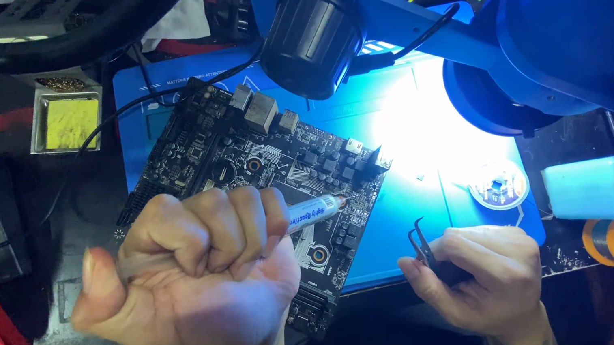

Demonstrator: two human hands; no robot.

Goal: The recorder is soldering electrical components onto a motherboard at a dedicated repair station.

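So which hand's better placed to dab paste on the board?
Left, probably: it grips the syringe with the tip over the board. Right sits off the board, holding tweezers.

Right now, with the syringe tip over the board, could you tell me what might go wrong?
1. The left hand grips the syringe in a full fist; too much could squeeze onto the circuit board.
2. The tweezers in the right hand point toward the board's edge and might scrape it.

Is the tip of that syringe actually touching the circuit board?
Cannot tell. In the head view the syringe tip lies over the circuit board, but looking down hides any gap.
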